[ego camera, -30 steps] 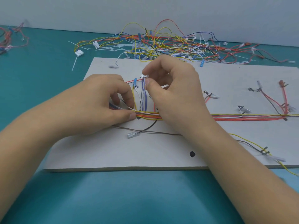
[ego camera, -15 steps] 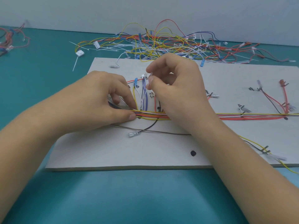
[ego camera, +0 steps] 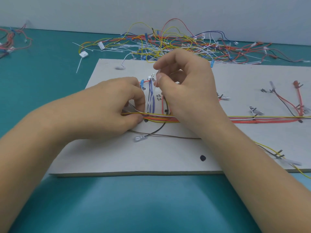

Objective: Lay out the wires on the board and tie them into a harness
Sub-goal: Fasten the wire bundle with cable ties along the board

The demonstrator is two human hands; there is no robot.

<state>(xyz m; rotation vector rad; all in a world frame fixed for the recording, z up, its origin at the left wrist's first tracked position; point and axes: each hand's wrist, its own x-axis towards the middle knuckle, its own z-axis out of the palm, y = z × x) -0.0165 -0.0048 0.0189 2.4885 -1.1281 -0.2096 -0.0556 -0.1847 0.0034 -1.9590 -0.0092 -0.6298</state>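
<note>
A grey board (ego camera: pixel 168 152) lies on the teal table. A bundle of red, yellow and white wires (ego camera: pixel 252 118) runs along it from the middle to the right edge. My left hand (ego camera: pixel 114 111) pinches the bundle's left end between thumb and fingers. Just right of it a short branch of blue and white wires (ego camera: pixel 151 96) rises toward a small connector. My right hand (ego camera: pixel 183 84) pinches a thin white cable tie (ego camera: pixel 156 82) beside that branch, its palm resting over the bundle. A dark wire with a clear terminal (ego camera: pixel 138 138) lies in front of both hands.
A tangled pile of loose wires and white cable ties (ego camera: pixel 168 42) lies behind the board. More wires (ego camera: pixel 11 41) sit at the far left of the table. Red and black branches (ego camera: pixel 292 101) stand on the board's right side. A black dot (ego camera: pixel 203 158) marks the board near its front edge.
My right hand has risen slightly and drawn the white cable tie up beside the blue branch. My left hand has kept its pinch on the bundle.
</note>
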